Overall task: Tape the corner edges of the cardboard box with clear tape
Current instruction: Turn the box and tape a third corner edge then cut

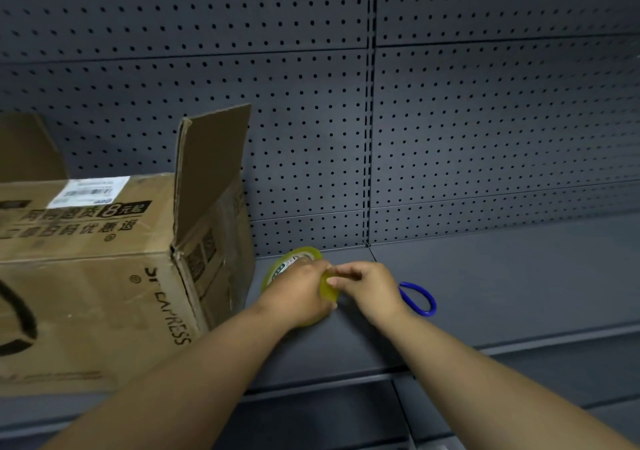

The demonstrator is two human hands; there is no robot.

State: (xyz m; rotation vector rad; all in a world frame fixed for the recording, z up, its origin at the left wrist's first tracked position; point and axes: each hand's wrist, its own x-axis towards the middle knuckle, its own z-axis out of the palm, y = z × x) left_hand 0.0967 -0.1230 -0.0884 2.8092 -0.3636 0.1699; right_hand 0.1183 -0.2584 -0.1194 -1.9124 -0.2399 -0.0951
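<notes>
Gripping the clear tape roll [304,254], the left hand [298,290] steadies it on the shelf [485,294] just beside the cardboard box [86,294]; the right hand [370,287] pinches its rim.

**shelfwatcher:** so where's the tape roll [327,292]?

**boxnerd:** left hand [298,290] is wrapped around it, just right of the cardboard box [104,276], low over the grey shelf [485,294]. Right hand [370,287] is pinching at the roll's rim.

**shelfwatcher:** box closed?

**boxnerd:** nope, one flap's sticking straight up against the pegboard [485,120]. There's also a blue loop [431,299] on the shelf right behind the right hand, can't tell what it is.
</notes>
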